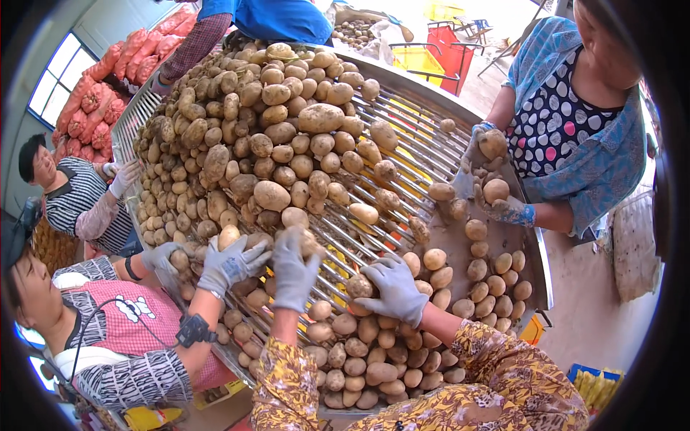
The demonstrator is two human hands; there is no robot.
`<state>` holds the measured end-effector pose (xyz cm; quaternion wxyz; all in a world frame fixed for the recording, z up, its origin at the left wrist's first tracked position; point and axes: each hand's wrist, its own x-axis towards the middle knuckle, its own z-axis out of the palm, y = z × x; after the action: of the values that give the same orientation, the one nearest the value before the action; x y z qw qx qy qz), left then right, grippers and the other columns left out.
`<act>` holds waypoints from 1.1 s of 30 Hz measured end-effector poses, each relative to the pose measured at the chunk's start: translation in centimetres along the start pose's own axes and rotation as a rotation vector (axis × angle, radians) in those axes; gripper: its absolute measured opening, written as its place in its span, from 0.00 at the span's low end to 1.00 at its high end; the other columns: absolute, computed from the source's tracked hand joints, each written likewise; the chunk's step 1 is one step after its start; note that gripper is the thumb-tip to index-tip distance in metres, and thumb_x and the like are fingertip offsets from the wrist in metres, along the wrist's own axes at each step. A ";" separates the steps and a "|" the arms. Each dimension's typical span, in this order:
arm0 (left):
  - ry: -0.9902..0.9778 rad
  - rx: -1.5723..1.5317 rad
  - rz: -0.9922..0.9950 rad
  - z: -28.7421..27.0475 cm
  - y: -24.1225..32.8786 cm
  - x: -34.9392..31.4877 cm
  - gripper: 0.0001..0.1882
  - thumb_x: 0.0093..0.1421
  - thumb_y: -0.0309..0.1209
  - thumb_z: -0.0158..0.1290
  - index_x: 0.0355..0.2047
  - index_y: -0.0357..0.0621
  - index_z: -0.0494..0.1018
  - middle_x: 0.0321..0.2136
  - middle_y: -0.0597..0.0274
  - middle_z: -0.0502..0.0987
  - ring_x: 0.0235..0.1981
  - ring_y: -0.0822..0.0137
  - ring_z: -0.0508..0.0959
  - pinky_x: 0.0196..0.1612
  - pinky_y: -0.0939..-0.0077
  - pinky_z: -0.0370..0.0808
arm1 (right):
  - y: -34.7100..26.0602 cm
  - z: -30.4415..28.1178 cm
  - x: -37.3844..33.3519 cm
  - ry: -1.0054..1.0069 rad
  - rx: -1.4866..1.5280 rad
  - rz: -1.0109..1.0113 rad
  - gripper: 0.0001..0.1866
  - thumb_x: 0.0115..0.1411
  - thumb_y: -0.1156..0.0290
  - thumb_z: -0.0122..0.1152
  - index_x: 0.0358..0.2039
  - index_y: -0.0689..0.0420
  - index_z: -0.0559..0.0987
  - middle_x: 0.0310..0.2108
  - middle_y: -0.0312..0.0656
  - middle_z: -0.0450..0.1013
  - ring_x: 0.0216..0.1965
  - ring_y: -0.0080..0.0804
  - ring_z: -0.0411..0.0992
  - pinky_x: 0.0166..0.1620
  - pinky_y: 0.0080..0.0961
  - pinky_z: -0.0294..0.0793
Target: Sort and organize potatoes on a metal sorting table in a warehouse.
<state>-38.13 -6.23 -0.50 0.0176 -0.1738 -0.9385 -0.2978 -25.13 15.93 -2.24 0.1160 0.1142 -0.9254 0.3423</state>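
Observation:
Grey work gloves cover both my hands, below yellow-brown patterned sleeves. At the lower middle of the rack, my left hand [293,274] reaches up with its fingers closed round a potato [312,246]; the glove is a little blurred. To its right, my right hand [397,289] has a brown potato [359,286] between thumb and fingers, low over the bars. A large heap of dirty potatoes [266,136] covers the upper left of the metal roller rack [338,233]. Between my forearms and the rack's near edge lies a dense group of potatoes [374,352].
At the left, a co-worker's gloved hand [233,266] is close to my left hand. Another person [75,194] stands farther left, one in blue [273,21] at the far side, and one at the right holds potatoes [494,190]. Red mesh sacks [90,118] and a yellow crate [417,63] stand beyond.

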 end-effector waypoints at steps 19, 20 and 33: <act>0.014 -0.158 -0.165 -0.6 -4.0 4.5 0.34 0.59 0.38 0.67 0.62 0.38 0.70 0.58 0.48 0.75 0.55 0.50 0.76 0.56 0.59 0.76 | 0.0 0.9 -0.3 0.113 0.129 -0.052 0.31 0.54 0.49 0.72 0.49 0.59 0.79 0.44 0.49 0.78 0.51 0.51 0.74 0.62 0.47 0.68; 0.038 -0.616 -0.209 -0.3 -5.4 2.7 0.32 0.62 0.43 0.65 0.60 0.39 0.72 0.54 0.52 0.78 0.50 0.55 0.79 0.51 0.64 0.79 | -0.4 1.1 -0.1 0.120 0.143 -0.071 0.30 0.54 0.49 0.72 0.49 0.59 0.79 0.44 0.49 0.78 0.50 0.51 0.74 0.62 0.47 0.69; 0.178 -0.955 -0.368 -1.3 8.8 -19.3 0.39 0.61 0.52 0.66 0.63 0.42 0.68 0.52 0.53 0.77 0.47 0.62 0.79 0.47 0.70 0.78 | -6.8 -3.2 -5.3 -0.092 0.590 0.077 0.35 0.66 0.56 0.62 0.67 0.61 0.68 0.66 0.58 0.66 0.70 0.53 0.62 0.72 0.45 0.59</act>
<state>-17.13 -6.31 2.82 -0.0364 0.0316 -0.7079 -0.7047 -17.64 13.66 2.69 0.0229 0.1230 -0.7939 0.5950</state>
